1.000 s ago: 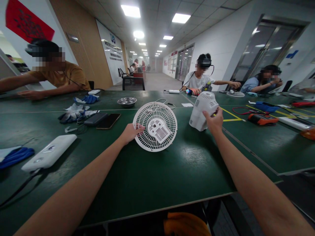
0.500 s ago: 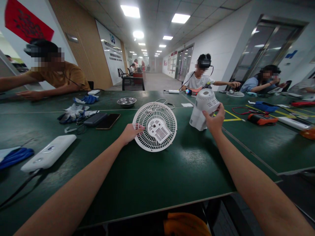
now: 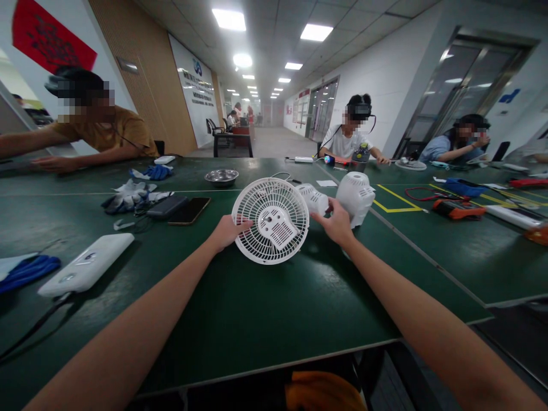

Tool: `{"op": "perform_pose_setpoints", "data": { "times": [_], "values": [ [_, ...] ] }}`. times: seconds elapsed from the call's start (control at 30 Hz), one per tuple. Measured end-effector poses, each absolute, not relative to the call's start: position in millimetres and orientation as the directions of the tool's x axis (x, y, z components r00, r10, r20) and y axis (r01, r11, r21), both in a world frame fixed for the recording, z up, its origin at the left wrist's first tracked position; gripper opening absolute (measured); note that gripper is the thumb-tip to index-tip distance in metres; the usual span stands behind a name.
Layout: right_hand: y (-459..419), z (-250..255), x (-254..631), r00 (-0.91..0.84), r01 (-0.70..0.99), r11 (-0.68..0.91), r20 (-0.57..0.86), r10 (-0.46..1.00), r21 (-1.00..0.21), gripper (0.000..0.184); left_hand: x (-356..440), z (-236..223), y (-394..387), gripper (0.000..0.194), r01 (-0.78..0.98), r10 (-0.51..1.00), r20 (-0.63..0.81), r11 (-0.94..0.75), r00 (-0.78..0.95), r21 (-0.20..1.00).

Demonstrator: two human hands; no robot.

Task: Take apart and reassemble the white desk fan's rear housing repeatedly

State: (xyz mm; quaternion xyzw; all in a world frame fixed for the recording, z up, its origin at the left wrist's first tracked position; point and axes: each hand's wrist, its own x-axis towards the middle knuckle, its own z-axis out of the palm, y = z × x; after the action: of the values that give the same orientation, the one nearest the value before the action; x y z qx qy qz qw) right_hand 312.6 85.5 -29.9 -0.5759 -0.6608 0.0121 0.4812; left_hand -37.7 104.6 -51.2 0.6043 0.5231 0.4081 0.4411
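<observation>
My left hand (image 3: 230, 232) grips the left rim of a round white fan grille (image 3: 244, 245), thumb over its bars. The grille is tilted up, with a slotted plate at its centre. My right hand (image 3: 335, 221) is closed on the near end of a white vented fan motor cover (image 3: 314, 198), just behind the grille's right edge. Part of this cover is hidden by the grille. To the right of that hand, a white plastic housing (image 3: 356, 197) with a rounded top stands on the table, its lower part hidden by my hand and wrist.
A metal bowl (image 3: 221, 177) lies beyond the grille. At left are a phone (image 3: 189, 211), gloves (image 3: 128, 197) and a white power bank (image 3: 88, 265). An orange multimeter (image 3: 458, 208) lies at right. Several people sit around the green table (image 3: 265, 314).
My right hand has moved left and down with the vented cover, away from the white housing to behind the grille. My left hand and the grille have barely moved.
</observation>
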Motion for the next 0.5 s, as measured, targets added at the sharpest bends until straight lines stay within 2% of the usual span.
{"op": "perform_pose_setpoints", "data": {
  "times": [0.17, 0.33, 0.5],
  "values": [
    [92, -42, 315, 0.133, 0.759, 0.225, 0.484, 0.865, -0.611, 0.071, -40, -49, 102, 0.031, 0.294, 0.988, 0.044, -0.086, 0.149, 0.952],
    [99, -48, 321, 0.158, 0.770, 0.164, 0.433, 0.887, -0.616, 0.080, -42, -52, 105, 0.030, 0.285, 0.983, 0.083, -0.128, 0.164, 0.950],
    [102, -53, 324, 0.148, 0.803, 0.119, 0.389, 0.909, -0.584, 0.079, -42, -55, 108, 0.030, 0.283, 0.983, 0.081, -0.125, 0.162, 0.951]
  ]
}}
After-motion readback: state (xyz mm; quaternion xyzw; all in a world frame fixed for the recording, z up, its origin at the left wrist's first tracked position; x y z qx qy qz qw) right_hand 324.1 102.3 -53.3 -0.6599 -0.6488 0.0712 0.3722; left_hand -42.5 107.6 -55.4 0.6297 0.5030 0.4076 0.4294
